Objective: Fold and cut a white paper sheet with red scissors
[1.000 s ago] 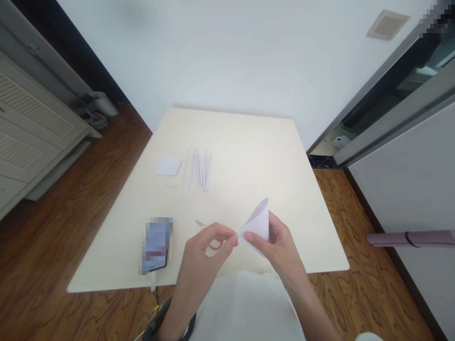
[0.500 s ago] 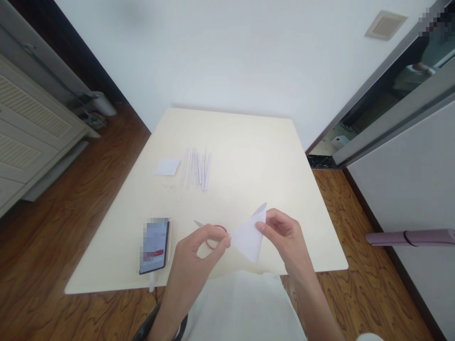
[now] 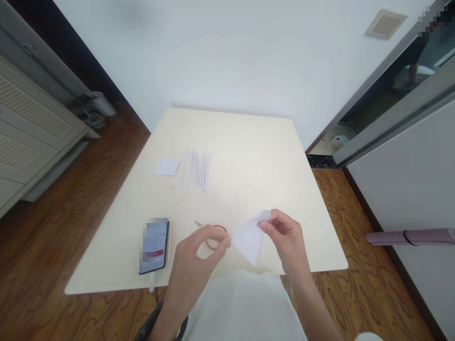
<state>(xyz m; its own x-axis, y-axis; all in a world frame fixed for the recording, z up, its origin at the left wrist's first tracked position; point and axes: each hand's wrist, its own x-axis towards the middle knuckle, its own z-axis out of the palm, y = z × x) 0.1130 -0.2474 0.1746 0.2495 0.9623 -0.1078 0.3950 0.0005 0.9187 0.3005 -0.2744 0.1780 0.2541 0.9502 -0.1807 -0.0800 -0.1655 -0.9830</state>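
A small white sheet of paper (image 3: 248,237) hangs above the near edge of the cream table (image 3: 249,156). My left hand (image 3: 199,253) pinches its left corner between thumb and fingertips. My right hand (image 3: 284,237) pinches its upper right corner, which curls over. Below my left hand lie scissors with red handles (image 3: 212,232), partly hidden by my fingers.
A phone (image 3: 154,245) lies near the table's front left edge. Several rolled white paper sticks (image 3: 197,168) and a small white paper square (image 3: 167,166) lie further back. A louvred cabinet (image 3: 24,128) stands left, a sliding door frame (image 3: 391,113) right.
My right hand let go near the left corner and moved to the upper right corner, spreading the paper out flatter. The top corner has folded down a little. My left hand has stayed put.
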